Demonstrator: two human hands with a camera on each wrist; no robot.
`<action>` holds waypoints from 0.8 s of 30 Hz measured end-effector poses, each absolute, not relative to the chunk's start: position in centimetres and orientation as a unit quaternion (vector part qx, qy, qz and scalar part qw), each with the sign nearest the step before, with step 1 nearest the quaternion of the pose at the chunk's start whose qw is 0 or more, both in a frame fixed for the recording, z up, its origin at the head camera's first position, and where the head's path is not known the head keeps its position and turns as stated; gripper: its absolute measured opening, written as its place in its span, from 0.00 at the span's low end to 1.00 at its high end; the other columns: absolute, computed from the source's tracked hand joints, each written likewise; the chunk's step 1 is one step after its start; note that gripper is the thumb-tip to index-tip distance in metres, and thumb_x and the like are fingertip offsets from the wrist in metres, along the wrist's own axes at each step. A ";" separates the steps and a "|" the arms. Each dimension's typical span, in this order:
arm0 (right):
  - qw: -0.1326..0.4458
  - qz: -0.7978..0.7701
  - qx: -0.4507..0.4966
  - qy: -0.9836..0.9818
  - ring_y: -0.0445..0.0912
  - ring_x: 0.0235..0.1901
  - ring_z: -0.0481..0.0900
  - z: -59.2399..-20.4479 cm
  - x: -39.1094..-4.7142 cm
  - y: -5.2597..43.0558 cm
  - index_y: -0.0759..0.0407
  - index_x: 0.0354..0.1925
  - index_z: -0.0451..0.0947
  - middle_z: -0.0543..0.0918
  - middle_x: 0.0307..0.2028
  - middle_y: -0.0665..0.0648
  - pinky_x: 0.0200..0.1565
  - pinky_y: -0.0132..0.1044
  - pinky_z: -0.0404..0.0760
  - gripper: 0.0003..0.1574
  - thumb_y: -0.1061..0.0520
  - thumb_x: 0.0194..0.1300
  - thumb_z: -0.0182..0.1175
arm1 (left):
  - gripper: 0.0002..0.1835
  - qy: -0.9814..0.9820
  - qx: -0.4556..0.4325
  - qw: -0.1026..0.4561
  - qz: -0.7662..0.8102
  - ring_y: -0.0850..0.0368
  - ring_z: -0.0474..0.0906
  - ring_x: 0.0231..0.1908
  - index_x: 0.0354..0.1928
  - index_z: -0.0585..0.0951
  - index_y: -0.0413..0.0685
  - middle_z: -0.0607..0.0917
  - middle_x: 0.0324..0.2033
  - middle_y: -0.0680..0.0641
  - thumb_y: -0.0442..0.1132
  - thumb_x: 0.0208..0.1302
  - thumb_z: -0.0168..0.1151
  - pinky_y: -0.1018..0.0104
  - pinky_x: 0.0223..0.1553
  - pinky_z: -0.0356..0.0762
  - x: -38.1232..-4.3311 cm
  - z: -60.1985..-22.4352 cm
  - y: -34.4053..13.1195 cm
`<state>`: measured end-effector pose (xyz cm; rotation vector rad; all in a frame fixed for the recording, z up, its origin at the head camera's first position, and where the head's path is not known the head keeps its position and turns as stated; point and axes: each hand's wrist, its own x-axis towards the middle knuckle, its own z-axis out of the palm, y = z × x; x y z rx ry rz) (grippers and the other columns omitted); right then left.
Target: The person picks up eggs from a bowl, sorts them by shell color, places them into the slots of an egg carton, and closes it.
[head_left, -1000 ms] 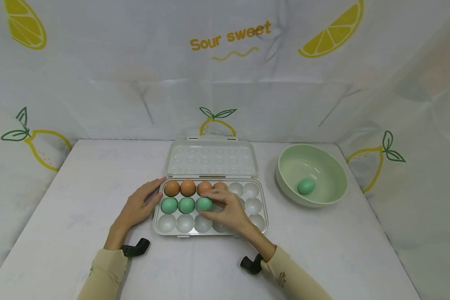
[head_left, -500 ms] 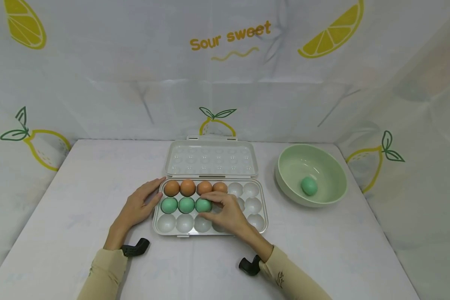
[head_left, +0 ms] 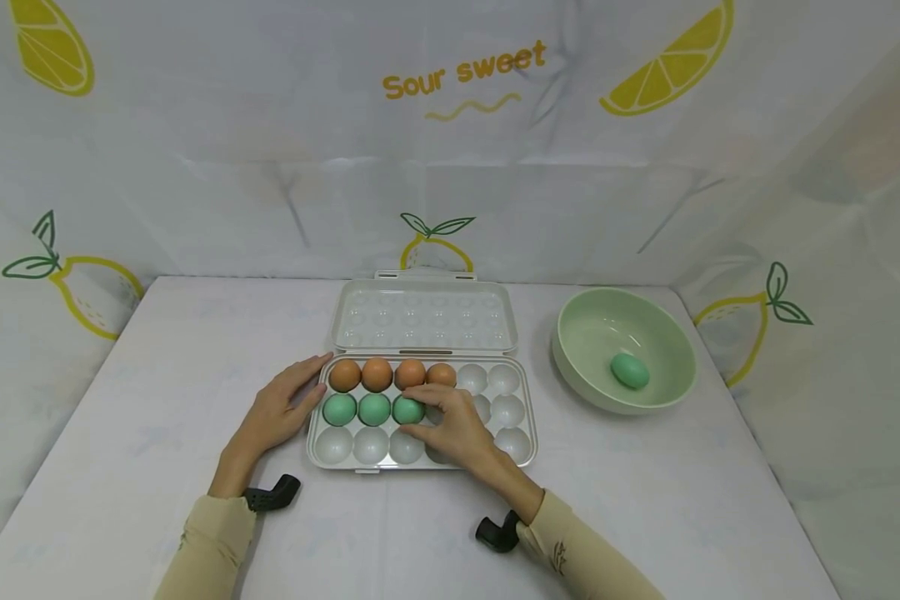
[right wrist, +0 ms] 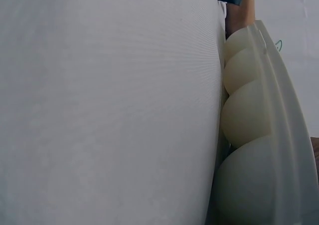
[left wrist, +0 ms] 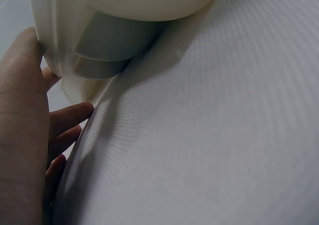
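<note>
A white plastic egg carton [head_left: 529,417] lies with its lid tipped back, rows of round cups facing up. Brown eggs [head_left: 377,375] fill the left part of its back row. In the middle row sit green eggs, and my right hand [head_left: 457,423] pinches the rightmost green egg [head_left: 408,410] between thumb and fingers, down in its cup. My left hand [head_left: 279,410] rests against the carton's left edge, fingers loosely spread. The left wrist view shows the thumb touching the carton's rim. In the right wrist view, the carton's cup undersides [right wrist: 249,112] hide the right fingers.
A pale green bowl [head_left: 588,333] stands to the right of the carton, with one green egg [head_left: 630,371] inside. The open lid [head_left: 425,317] reaches toward the table's back edge. Behind hangs a lemon-print cloth [head_left: 285,125].
The green egg in the bowl has rolled a little to the right. My right hand has barely shifted at its green egg, which has settled slightly. The left hand stays in place.
</note>
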<state>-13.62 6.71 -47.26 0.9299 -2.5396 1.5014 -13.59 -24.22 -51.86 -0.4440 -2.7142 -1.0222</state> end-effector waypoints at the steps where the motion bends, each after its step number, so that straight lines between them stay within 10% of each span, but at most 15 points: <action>1: 0.025 0.485 0.301 -0.820 0.53 0.52 0.88 -47.3 -13.6 6.7 0.65 0.49 0.88 0.91 0.46 0.60 0.59 0.37 0.86 0.26 0.65 0.48 0.80 | 0.28 -0.920 -0.151 0.103 -0.346 0.34 0.71 0.70 0.73 0.72 0.55 0.77 0.69 0.37 0.42 0.73 0.61 0.34 0.71 0.68 -13.6 -51.8 -24.2; 24: 0.057 0.591 0.195 -0.781 0.61 0.60 0.83 -43.3 -16.3 12.5 0.72 0.57 0.82 0.86 0.56 0.69 0.60 0.34 0.83 0.32 0.67 0.53 0.77 | 0.28 -0.923 -0.142 0.093 -0.344 0.33 0.71 0.70 0.73 0.72 0.55 0.76 0.69 0.37 0.43 0.73 0.60 0.32 0.70 0.67 -13.5 -51.8 -24.2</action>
